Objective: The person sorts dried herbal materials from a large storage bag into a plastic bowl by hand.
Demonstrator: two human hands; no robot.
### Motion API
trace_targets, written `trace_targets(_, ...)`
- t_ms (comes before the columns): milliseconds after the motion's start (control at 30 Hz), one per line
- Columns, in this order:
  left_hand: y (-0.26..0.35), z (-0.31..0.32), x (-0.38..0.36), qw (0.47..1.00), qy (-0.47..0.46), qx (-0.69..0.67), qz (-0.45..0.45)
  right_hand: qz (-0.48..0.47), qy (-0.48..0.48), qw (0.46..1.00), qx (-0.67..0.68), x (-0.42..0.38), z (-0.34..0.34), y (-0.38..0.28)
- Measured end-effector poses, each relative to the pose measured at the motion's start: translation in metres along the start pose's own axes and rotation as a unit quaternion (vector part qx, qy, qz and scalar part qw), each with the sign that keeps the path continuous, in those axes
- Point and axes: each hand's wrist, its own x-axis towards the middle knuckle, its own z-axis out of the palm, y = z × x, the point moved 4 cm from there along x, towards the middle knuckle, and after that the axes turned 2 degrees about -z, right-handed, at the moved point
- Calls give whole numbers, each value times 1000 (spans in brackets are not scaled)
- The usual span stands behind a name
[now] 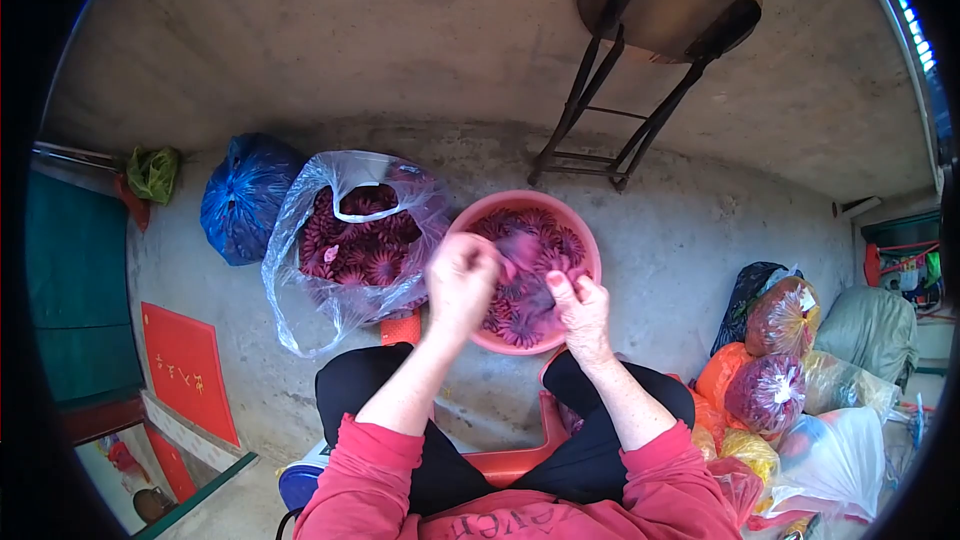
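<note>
A pink plastic basin (594, 270) on the floor in front of me holds many dark red-purple, spiky flower-like pieces (525, 327). Over its left side is my left hand (462, 282), fingers curled together. A blurred pink-purple flower-like piece (516, 248) shows at its fingertips. My right hand (584, 316) is above the basin's right side, its fingers bent in against the thumb. What it pinches, if anything, is too blurred to make out. Left of the basin, a clear plastic bag (290, 310) stands open, filled with similar dark red pieces (370, 245).
A tied blue bag (245, 200) sits beyond the clear bag. At the back, a folding stool (670, 0) leans on the wall. Several filled bags (765, 395) are heaped on my right. A red sheet (190, 370) with gold writing is at left.
</note>
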Motion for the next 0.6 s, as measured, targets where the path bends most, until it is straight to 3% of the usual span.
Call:
trace_targets(33,-10,-11,6,996,60,-13,-63,19,3,1000,-16,0,-4,2)
trace_targets(67,-10,-12,6,996,62,-13,-62,17,2,1000,-16,3,-6,2)
trace_targets(200,-5,-8,2,985,-5,173,23,-1,11,994,107,14,-12,11)
trace_targets(400,27,-4,0,999,-15,46,9,-9,-28,994,103,16,-5,20)
trace_targets(533,33,17,-13,987,-150,22,53,-30,-16,995,90,11,4,7)
trace_targets(600,28,21,-17,987,-149,18,58,-43,-14,996,76,11,6,9)
